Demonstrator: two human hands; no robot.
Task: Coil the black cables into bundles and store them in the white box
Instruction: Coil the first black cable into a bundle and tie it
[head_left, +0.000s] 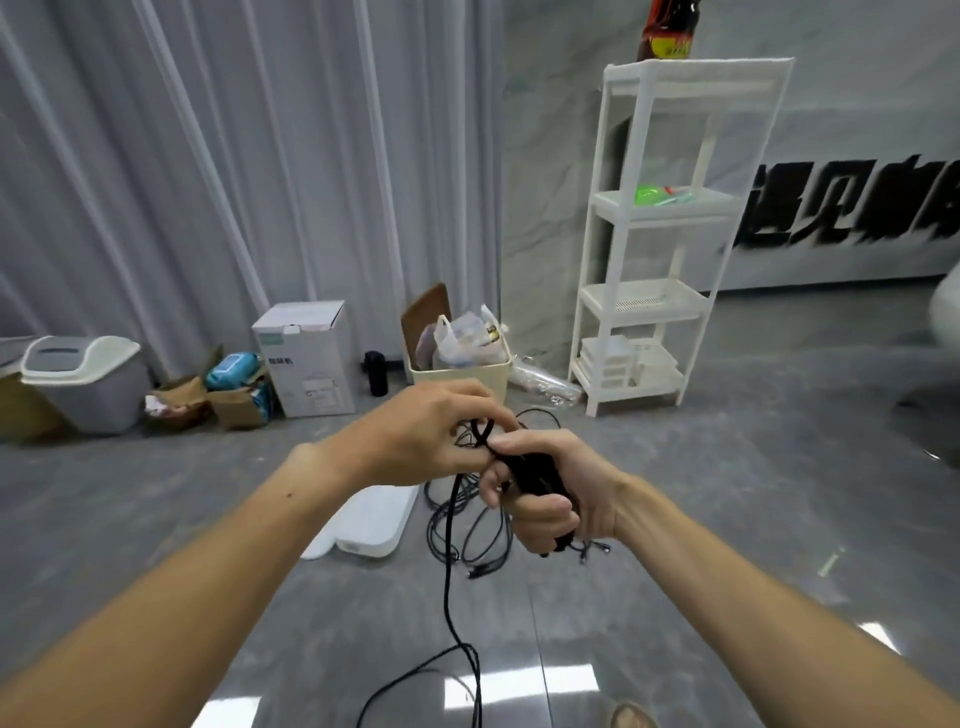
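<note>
My right hand (550, 493) has its grip curled tight around a coiled bundle of black cable (535, 475), plug ends poking out below my palm, while my left hand (426, 431) pinches a loop of the same cable at the bundle's top, fingers bent round it. From there a loose strand (449, 571) hangs down to the floor at 6 o'clock. Just behind my hands, more black cables (470, 535) lie in a tangle on the floor, and beside them at 9 o'clock sits the white box (371, 525), low and flat; I cannot tell what it holds. Farther off at 12 o'clock a cream bin (460, 376) is stuffed with plastic bags. At 10 o'clock stands a white carton (306, 358) with print too blurred to read. A white shelf rack (660, 234) rises at 1 o'clock with a dark bottle (667, 28) on top. The floor (727, 493) is glossy grey tile, and grey curtains (208, 156) hang behind.
</note>
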